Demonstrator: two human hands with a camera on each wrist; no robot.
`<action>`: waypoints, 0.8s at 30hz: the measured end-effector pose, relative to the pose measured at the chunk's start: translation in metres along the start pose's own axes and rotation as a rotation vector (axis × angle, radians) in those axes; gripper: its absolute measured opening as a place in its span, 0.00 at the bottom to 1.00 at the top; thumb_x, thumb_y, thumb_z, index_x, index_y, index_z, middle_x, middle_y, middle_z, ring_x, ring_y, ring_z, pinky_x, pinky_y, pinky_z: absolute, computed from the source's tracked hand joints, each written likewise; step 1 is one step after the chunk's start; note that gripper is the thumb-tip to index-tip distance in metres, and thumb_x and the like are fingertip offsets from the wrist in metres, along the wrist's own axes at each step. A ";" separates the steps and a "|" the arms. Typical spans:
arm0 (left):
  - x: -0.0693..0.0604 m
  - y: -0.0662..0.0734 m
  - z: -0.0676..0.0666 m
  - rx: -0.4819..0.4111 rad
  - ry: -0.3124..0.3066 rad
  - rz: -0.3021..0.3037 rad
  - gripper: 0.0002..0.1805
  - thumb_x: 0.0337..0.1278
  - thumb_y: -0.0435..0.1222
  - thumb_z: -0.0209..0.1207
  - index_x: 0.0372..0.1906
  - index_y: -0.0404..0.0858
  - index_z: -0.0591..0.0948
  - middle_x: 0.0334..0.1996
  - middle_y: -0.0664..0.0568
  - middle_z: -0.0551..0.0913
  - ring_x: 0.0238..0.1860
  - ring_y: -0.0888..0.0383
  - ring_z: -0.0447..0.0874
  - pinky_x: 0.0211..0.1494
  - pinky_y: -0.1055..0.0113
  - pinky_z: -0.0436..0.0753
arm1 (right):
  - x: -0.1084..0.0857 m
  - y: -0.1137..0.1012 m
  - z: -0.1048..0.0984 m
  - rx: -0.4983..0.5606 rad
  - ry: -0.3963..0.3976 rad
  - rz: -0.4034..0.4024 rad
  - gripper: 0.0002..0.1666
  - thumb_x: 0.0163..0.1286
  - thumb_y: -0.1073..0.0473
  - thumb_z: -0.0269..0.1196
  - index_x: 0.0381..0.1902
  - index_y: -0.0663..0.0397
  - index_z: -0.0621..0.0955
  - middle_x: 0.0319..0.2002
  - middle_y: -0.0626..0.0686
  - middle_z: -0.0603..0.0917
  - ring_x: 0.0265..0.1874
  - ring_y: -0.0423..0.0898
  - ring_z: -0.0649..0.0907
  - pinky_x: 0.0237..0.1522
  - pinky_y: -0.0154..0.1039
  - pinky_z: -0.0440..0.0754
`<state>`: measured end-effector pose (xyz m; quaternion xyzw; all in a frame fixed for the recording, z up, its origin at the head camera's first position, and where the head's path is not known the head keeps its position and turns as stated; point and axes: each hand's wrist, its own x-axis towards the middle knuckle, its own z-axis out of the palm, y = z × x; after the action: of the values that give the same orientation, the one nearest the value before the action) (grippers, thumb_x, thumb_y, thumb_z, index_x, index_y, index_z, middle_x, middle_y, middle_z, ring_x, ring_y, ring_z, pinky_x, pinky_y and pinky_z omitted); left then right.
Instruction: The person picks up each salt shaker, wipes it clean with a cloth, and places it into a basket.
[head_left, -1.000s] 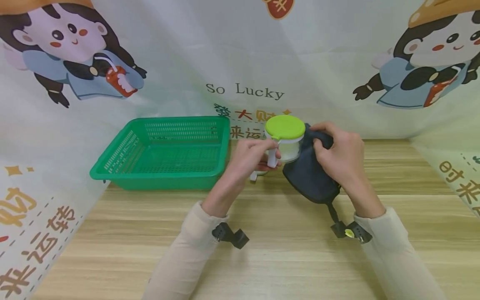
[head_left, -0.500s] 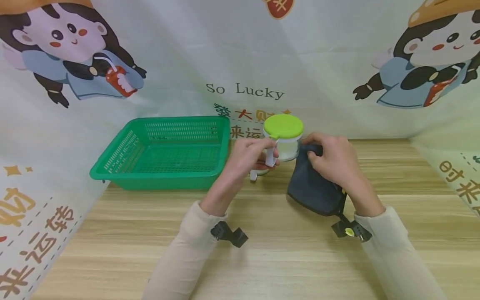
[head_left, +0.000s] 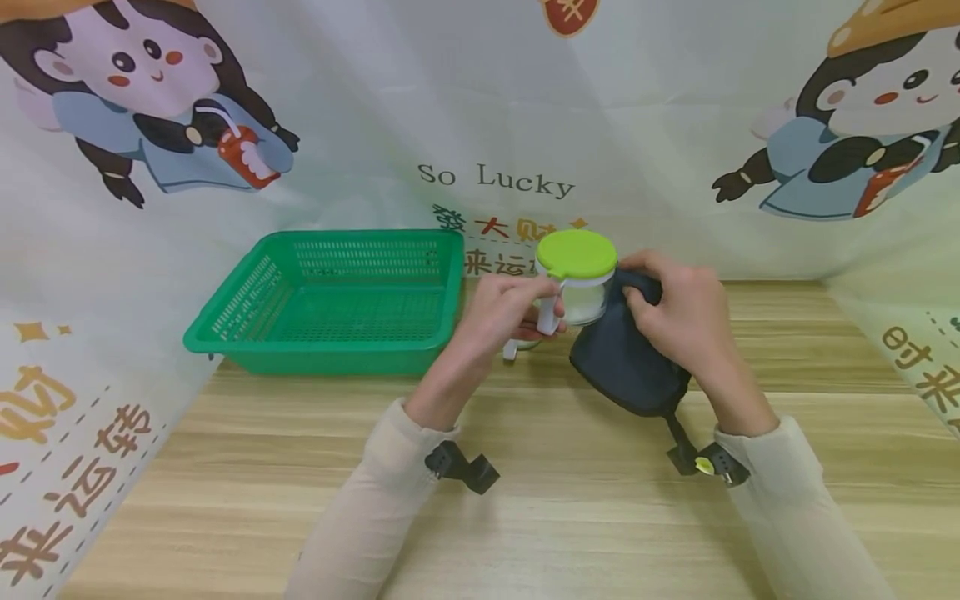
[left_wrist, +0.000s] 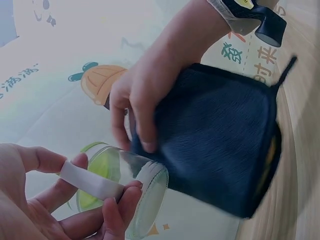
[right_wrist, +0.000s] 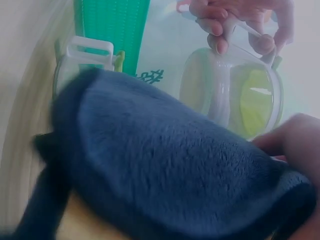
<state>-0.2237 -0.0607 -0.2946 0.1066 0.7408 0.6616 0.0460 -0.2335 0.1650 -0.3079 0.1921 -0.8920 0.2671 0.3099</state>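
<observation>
A clear jar (head_left: 584,302) with a bright green lid (head_left: 577,254) is near the middle of the head view, upright and apparently held up off the counter (head_left: 562,508). Its white handle (head_left: 548,317) faces the person's left hand (head_left: 498,315), whose thumb and fingers are curled in and pinch it. Just beside the jar, on the side away from the handle, is a dark blue fuzzy cloth (head_left: 628,358) with darker edging, its lower part hanging free. The right hand (head_left: 681,312) pinches the cloth near its top edge, thumb on one face and fingers bent over the other; whether cloth and glass touch is hard to tell. A thin dark strap (head_left: 678,429) trails from the cloth's lower corner, and the left wrist view shows a bit of yellow along one side of the cloth. Partly hidden behind the left hand, a second clear container (head_left: 523,345) with a white handle stands on the wood-grain counter. Near it, toward the left, is a green perforated basket (head_left: 337,361). Pale sleeves (head_left: 780,483) cover both forearms, each wrist bearing a small black camera (head_left: 461,468). A white printed backdrop (head_left: 637,117) reading "So Lucky" rises behind everything.
</observation>
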 end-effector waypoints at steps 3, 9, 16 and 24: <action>0.001 0.000 0.000 -0.008 0.008 -0.010 0.17 0.66 0.42 0.58 0.25 0.37 0.85 0.25 0.44 0.89 0.26 0.56 0.89 0.33 0.67 0.85 | 0.000 0.000 -0.002 -0.031 -0.164 0.024 0.16 0.67 0.66 0.65 0.52 0.56 0.86 0.46 0.61 0.91 0.25 0.56 0.85 0.31 0.51 0.81; 0.001 -0.001 -0.001 -0.008 0.020 -0.026 0.16 0.66 0.42 0.58 0.25 0.37 0.85 0.25 0.45 0.89 0.27 0.57 0.90 0.33 0.67 0.85 | 0.001 -0.001 -0.003 -0.036 -0.280 0.043 0.17 0.68 0.65 0.64 0.54 0.57 0.86 0.49 0.62 0.90 0.37 0.62 0.87 0.39 0.57 0.82; 0.001 -0.001 -0.001 -0.008 0.009 -0.023 0.16 0.65 0.42 0.58 0.25 0.37 0.85 0.25 0.44 0.89 0.26 0.56 0.89 0.33 0.67 0.85 | 0.001 0.000 -0.001 0.015 0.002 -0.002 0.15 0.65 0.67 0.66 0.50 0.55 0.88 0.42 0.60 0.92 0.09 0.38 0.64 0.19 0.38 0.63; 0.000 0.000 -0.001 0.008 0.009 -0.016 0.16 0.64 0.41 0.57 0.24 0.37 0.84 0.25 0.44 0.88 0.26 0.56 0.88 0.32 0.67 0.84 | 0.000 0.002 -0.002 0.023 0.072 -0.039 0.15 0.65 0.67 0.66 0.49 0.55 0.87 0.37 0.59 0.92 0.08 0.39 0.65 0.16 0.36 0.63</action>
<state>-0.2243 -0.0620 -0.2946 0.0979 0.7445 0.6587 0.0476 -0.2335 0.1677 -0.3066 0.2032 -0.8734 0.2777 0.3446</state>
